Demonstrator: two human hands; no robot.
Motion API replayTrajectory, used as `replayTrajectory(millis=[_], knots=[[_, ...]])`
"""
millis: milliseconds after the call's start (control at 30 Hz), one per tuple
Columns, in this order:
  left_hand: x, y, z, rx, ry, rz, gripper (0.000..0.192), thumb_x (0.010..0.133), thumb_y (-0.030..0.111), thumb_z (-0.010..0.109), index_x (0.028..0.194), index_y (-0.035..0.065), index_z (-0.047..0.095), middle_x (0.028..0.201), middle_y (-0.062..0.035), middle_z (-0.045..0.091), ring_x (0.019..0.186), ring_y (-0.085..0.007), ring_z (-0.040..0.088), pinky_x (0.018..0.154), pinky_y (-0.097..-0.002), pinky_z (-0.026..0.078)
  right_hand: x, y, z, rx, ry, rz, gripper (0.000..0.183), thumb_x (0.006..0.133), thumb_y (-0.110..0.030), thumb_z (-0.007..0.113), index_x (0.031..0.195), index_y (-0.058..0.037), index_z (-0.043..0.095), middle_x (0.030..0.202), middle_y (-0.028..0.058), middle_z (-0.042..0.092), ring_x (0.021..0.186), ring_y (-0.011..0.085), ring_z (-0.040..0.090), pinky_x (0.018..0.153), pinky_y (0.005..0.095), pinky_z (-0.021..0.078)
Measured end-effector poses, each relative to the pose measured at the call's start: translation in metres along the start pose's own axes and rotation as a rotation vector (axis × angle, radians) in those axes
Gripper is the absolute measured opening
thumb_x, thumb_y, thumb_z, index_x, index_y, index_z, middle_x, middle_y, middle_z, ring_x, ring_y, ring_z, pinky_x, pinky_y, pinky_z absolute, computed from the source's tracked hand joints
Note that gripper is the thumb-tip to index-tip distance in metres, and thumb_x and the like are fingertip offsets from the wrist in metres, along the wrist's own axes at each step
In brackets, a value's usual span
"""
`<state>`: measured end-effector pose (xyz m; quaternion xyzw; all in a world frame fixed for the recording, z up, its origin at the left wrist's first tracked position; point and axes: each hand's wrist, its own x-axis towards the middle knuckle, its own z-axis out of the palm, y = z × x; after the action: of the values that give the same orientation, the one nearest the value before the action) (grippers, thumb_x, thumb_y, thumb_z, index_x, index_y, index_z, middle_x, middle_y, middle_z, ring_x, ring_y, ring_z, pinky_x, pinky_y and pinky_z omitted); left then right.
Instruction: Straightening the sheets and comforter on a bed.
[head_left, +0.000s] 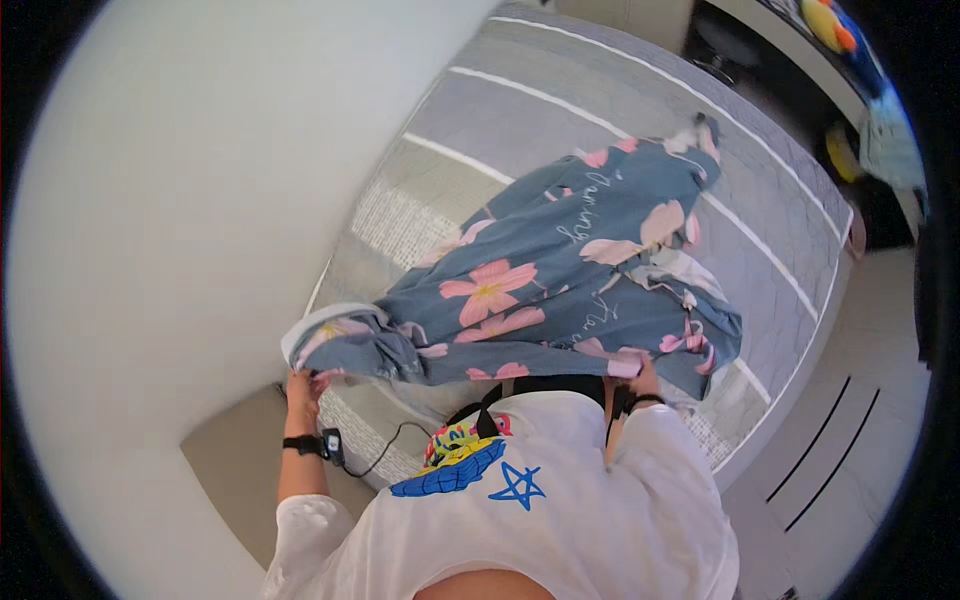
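A blue-grey cloth with large pink flowers, likely bedding, lies rumpled across the bed in front of me. It bears some white script. My left hand grips its near left corner, where a pale underside curls up. At the near edge, farther right, my right hand pinches the hem. Between both hands the edge is drawn fairly straight, close to my waist. The far end bunches up toward the upper right, and more folds gather beyond my right hand.
The bed has a grey striped sheet with white lines. A white wall borders it on the left, near a beige headboard. Tiled floor lies to the right. A dark-fronted unit stands beyond the bed. A black cable runs from my left wrist device.
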<state>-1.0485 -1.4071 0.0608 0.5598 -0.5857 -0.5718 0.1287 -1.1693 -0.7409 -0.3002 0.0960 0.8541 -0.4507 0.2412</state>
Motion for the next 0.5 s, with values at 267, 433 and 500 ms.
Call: replayTrajectory(millis=[267,433,500], knots=[[-0.022,0.010,0.084,0.328,-0.004,-0.145,0.028,0.081,0.007,0.052,0.110,0.0096,0.049,0.090,-0.0084,0.061,0.070,-0.0210,0.064,0.060,-0.0343,0.055,0.129,-0.096,-0.037,1.267,0.204,0.527,0.036,0.080,-0.024,0.065,0.110,-0.0070,0.056,0.104,0.0088,0.060,0.097,0.0272,0.057,0.083,0.0409,0.0467],[-0.042,0.000,0.130,0.504,-0.009,-0.100,0.027,0.081,0.007,0.050,0.107,0.0098,0.046,0.094,-0.0085,0.060,0.071,-0.0236,0.064,0.059,-0.0361,0.053,0.131,-0.103,-0.024,1.708,0.023,0.695,0.033,0.086,-0.029,0.060,0.112,-0.0081,0.056,0.110,0.0080,0.060,0.100,0.0263,0.056,0.086,0.0434,0.0467],[-0.051,0.002,0.135,0.466,-0.031,-0.109,0.028,0.081,0.007,0.052,0.107,0.0110,0.045,0.095,-0.0082,0.059,0.071,-0.0240,0.064,0.060,-0.0365,0.053,0.140,-0.113,-0.021,1.769,-0.054,0.570,0.038,0.087,-0.036,0.060,0.113,-0.0089,0.056,0.115,0.0080,0.059,0.104,0.0268,0.056,0.089,0.0433,0.0459]])
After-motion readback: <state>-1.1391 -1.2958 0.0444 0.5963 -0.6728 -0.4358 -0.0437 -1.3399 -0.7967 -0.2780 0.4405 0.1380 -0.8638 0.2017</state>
